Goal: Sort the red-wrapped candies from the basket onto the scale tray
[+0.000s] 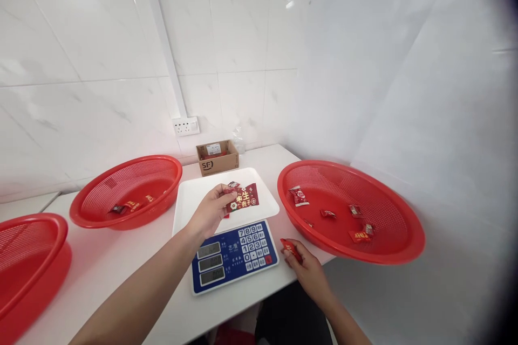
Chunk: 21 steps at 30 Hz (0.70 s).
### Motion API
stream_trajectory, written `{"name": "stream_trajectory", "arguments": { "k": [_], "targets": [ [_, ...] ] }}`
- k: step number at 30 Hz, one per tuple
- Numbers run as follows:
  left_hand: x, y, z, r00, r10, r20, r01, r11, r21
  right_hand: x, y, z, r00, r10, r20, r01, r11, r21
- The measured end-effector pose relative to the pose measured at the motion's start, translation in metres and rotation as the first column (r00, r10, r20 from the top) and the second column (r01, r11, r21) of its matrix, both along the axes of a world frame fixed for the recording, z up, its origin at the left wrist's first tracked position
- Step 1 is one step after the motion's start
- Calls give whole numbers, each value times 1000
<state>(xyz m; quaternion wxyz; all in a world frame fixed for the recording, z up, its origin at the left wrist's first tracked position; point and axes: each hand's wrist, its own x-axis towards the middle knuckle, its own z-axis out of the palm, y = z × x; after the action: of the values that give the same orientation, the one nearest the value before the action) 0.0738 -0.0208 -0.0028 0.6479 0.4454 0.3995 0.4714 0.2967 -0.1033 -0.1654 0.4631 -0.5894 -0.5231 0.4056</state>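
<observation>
Above the white tray (pixel 190 199) of a digital scale, my left hand (pixel 214 205) pinches a dark red printed snack packet (pixel 247 198). Other small packets (pixel 233 185) show partly behind that hand, on the tray or in the fingers; I cannot tell which. My right hand (pixel 305 267) is closed around a smaller red packet (pixel 291 248), near the scale's right corner and just below the rim of the right red basket (pixel 352 250). The scale's blue keypad panel (pixel 234 256) lies between my hands.
Several wrapped packets (pixel 299 195) lie scattered in the right basket. Another red basket (pixel 125 188) with a few packets stands left of the scale, and a third basket (pixel 32 269) is at the left edge. An open cardboard box (pixel 218 161) sits behind the tray by the wall.
</observation>
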Motion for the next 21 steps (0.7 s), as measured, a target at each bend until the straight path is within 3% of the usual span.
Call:
{"name": "stream_trajectory", "arguments": {
  "k": [5,12,17,21],
  "targets": [
    [-4,-22,-4,995,32,99,-28,999,-39,0,-1,-4,999,-37,-18,37,999,17],
    [-12,-36,0,995,20,101,-14,998,-60,-4,-4,3,998,-55,20,53,993,110],
    [-15,-42,0,999,-33,-25,34,999,27,-11,-11,38,995,-93,-18,95,990,108],
    [-8,-45,-4,979,-72,-190,110,974,198,-24,-4,80,994,-15,-108,29,992,126]
  ]
}}
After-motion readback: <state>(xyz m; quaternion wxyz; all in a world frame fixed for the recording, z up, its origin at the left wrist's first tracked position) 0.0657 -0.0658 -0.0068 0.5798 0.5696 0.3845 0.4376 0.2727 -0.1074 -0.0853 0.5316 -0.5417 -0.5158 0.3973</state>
